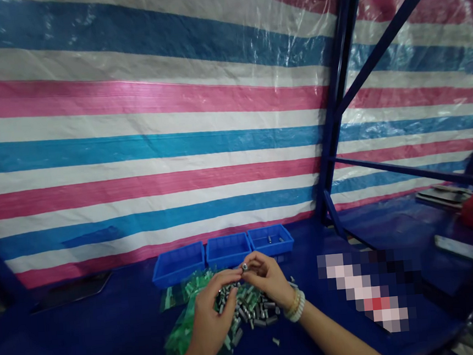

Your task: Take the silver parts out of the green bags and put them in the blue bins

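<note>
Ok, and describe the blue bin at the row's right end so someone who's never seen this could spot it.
Find the striped sheet behind the dark blue table. Near its foot stands a row of three blue bins; take the rightmost bin. Small metal pieces show inside it, unlike in its two neighbours.

From my end, three bins stand in a row at the table's [122, 342] far side: left bin [174, 277], middle bin [227, 260] and right bin [272, 249], a few pieces inside the last. Behind them I see a sheet [131, 109]; a frame post [334, 91] rises to their right. Nearer me lies the pile of parts [267, 312] — plastic bags [182, 334] to its left, one loose piece [276, 341] before it. My left hand [213, 315] is over the bags' right side, my right hand [272, 282] above the pile, a small part [245, 267] at its fingertips.
</note>
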The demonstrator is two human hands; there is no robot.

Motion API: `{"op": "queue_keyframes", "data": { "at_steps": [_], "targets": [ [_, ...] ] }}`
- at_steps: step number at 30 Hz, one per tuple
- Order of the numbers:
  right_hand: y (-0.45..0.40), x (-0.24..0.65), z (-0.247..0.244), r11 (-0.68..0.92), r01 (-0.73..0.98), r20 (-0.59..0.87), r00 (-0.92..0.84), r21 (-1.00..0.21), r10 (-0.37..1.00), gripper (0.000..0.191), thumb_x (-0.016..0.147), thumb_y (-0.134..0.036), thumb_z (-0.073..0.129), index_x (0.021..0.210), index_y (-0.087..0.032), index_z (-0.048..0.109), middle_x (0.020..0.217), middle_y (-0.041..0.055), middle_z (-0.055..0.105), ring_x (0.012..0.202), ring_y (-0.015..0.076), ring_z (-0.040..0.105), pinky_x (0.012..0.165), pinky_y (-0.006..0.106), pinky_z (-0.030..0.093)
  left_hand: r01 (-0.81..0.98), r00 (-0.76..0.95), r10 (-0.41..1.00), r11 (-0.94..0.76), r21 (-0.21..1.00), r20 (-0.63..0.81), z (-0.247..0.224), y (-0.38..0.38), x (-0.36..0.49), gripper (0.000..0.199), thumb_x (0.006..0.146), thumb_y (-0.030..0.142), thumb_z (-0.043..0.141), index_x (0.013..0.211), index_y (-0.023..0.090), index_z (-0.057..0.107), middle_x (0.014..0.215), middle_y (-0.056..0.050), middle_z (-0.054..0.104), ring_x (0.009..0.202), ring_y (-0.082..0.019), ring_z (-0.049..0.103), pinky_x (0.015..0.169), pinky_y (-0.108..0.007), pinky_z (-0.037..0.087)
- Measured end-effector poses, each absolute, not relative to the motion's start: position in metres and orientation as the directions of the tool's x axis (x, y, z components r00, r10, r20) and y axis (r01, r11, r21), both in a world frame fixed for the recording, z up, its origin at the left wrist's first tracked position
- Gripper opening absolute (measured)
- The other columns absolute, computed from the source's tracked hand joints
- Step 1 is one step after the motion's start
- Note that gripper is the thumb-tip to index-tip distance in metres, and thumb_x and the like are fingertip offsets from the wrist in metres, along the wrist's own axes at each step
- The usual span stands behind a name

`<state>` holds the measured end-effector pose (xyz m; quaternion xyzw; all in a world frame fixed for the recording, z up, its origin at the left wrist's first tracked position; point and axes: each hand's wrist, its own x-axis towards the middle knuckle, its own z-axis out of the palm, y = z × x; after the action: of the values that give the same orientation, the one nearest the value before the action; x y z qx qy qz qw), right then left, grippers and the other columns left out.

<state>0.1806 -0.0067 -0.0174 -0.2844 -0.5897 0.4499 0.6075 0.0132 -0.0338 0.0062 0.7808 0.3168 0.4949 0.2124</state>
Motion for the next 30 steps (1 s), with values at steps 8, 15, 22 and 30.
{"op": "queue_keyframes", "data": {
  "at_steps": [8,15,22,30],
  "targets": [
    [0.038,0.239,-0.024,0.524,0.485,0.686,0.253,-0.700,0.682,0.022,0.085,-0.030,0.056,0.098,-0.016,0.067,0.086,0.0082,0.071,0.074,0.0202,0.065,0.073,0.036,0.054,0.422,0.400,0.661,-0.748,0.513,0.635,0.006,-0.027,0.012,0.021,0.087,0.014,0.047,0.097,0.022,0.064,0.100,-0.006,0.069,0.098,-0.022,0.064,0.087,-0.039,0.051],
    [0.041,0.251,-0.041,0.427,0.763,0.765,0.135,-0.486,0.630,0.025,0.086,-0.017,0.049,0.105,-0.016,0.064,0.087,0.0091,0.070,0.085,0.0238,0.063,0.080,0.041,0.051,0.490,0.654,0.603,-0.798,0.352,0.457,0.019,-0.027,0.005,0.023,0.069,0.003,0.049,0.073,0.021,0.062,0.095,-0.004,0.062,0.096,-0.023,0.056,0.083,-0.040,0.046],
    [0.029,0.237,-0.031,0.476,0.767,0.777,0.047,-0.431,0.628,0.021,0.086,-0.013,0.048,0.095,-0.018,0.066,0.087,0.0071,0.069,0.086,0.0232,0.060,0.081,0.038,0.047,0.568,0.786,0.589,-0.808,0.156,0.188,0.031,-0.042,-0.002,0.009,0.061,0.018,0.065,0.069,0.019,0.059,0.093,-0.004,0.054,0.091,-0.025,0.051,0.083,-0.042,0.038],
    [0.026,0.232,-0.031,0.476,0.769,0.761,0.020,-0.426,0.649,0.018,0.086,-0.014,0.050,0.094,-0.019,0.066,0.084,0.0062,0.069,0.085,0.0230,0.059,0.081,0.038,0.046,0.588,0.795,0.584,-0.808,0.029,0.164,0.021,-0.043,0.000,0.018,0.060,0.025,0.069,0.071,0.019,0.056,0.092,-0.005,0.056,0.093,-0.029,0.052,0.082,-0.043,0.037]
  ]
}}
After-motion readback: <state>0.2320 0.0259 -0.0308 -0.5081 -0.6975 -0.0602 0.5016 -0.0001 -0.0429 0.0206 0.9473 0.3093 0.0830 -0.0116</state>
